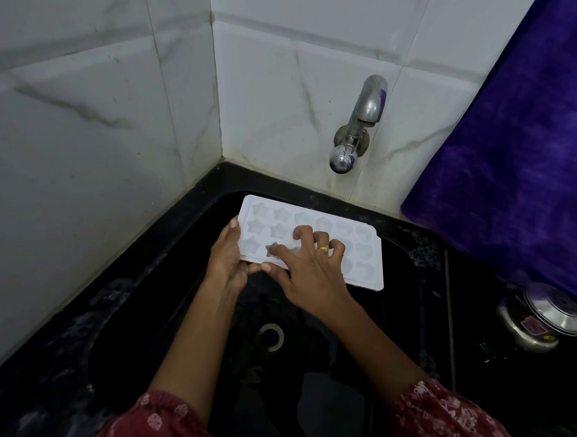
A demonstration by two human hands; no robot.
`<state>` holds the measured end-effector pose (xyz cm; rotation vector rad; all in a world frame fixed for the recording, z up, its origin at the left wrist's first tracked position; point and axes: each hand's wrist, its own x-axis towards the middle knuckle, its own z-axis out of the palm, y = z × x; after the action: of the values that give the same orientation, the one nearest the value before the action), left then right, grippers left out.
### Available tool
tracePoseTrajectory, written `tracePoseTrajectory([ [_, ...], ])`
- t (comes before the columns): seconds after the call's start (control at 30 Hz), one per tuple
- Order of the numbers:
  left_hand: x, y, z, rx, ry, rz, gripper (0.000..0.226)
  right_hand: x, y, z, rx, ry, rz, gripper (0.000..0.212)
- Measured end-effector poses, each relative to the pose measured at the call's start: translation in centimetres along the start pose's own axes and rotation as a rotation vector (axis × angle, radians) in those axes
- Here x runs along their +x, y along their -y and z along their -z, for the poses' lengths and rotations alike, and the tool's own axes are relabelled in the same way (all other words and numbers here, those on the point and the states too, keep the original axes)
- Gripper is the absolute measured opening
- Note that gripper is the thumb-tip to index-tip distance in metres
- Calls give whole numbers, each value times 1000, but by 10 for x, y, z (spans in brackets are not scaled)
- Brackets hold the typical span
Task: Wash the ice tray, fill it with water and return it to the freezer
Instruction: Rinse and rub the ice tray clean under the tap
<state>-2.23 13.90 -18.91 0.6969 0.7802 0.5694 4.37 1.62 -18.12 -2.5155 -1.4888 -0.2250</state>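
Ice tray [363, 256] of white plastic, oblong with rounded corners, moulds facing up, held roughly level over the far half of the black sink [406, 315], just below and near of the tap [359, 127]. Moulds in three rows, six across in the far row; star shapes at the left end, rounder heart-like shapes at the right end, several in the middle hidden under fingers, so no full count possible. No water plainly visible in the moulds.

Left hand [226, 258] gripping the tray's near left corner — thumb laid up along the left edge, fingers tucked beneath. Right hand [310, 274] on top of the tray, fingers bent and spread with tips pressing into the moulds, thumb at the near edge; one gold ring [324, 248] on it.

One tray, two hands, one chrome tap on the white wall tiles [290, 82], one round drain [270, 337] in the sink floor. One steel pot [543, 319] with lid on the dark surface [507, 387] to the right, one purple cloth [531, 150] hanging above it. Two red patterned sleeves [163, 421] at the near edge.
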Motion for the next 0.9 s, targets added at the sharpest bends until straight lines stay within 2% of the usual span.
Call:
tracePoseTrajectory([
  [0.17,1,1,2,-1,0,4,32,-1,0,0,17,17,10,45],
  [0.37,0,4,2,-15,-2,-8,27,0,6,6,28,-42,-3,50],
  [0.67,-2,6,6,-39,44,7,34,11,14,7,65,22,87,44],
  [0.9,-2,7,7,-53,42,19,26,14,15,-4,96,62,111,47],
])
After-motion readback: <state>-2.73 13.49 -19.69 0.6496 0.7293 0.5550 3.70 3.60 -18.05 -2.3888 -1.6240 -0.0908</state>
